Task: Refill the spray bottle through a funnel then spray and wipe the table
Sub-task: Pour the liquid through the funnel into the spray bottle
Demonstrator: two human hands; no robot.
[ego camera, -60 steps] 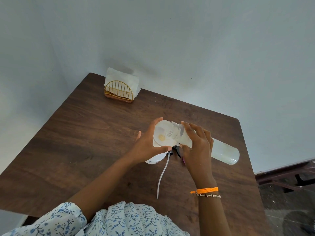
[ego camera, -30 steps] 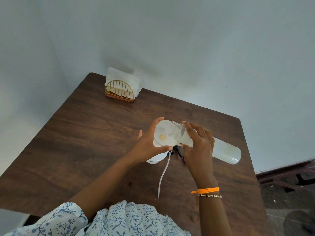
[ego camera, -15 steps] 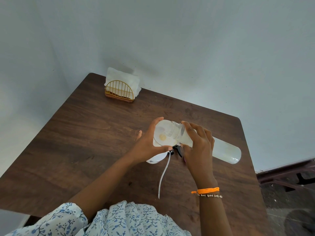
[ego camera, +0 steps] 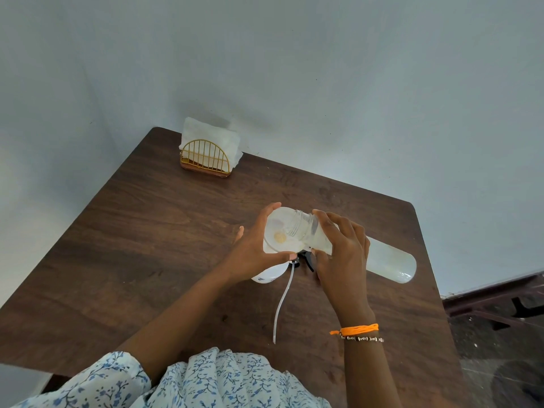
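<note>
My left hand (ego camera: 250, 256) grips the rim of a white funnel (ego camera: 279, 235) set on a white spray bottle (ego camera: 269, 274), which is mostly hidden beneath it. My right hand (ego camera: 343, 251) grips a long translucent refill bottle (ego camera: 388, 260) near its neck. The bottle lies tipped almost flat, its threaded mouth inside the funnel's bowl. The black spray head (ego camera: 306, 260) lies on the table between my hands, and its white dip tube (ego camera: 282, 304) trails toward me.
The brown wooden table (ego camera: 147, 245) stands in a corner of pale walls. A gold wire holder with white napkins (ego camera: 206, 154) sits at its far left corner. Dark furniture (ego camera: 494, 298) stands on the floor to the right.
Both hands stay in place. The refill bottle's far end has shifted very slightly.
</note>
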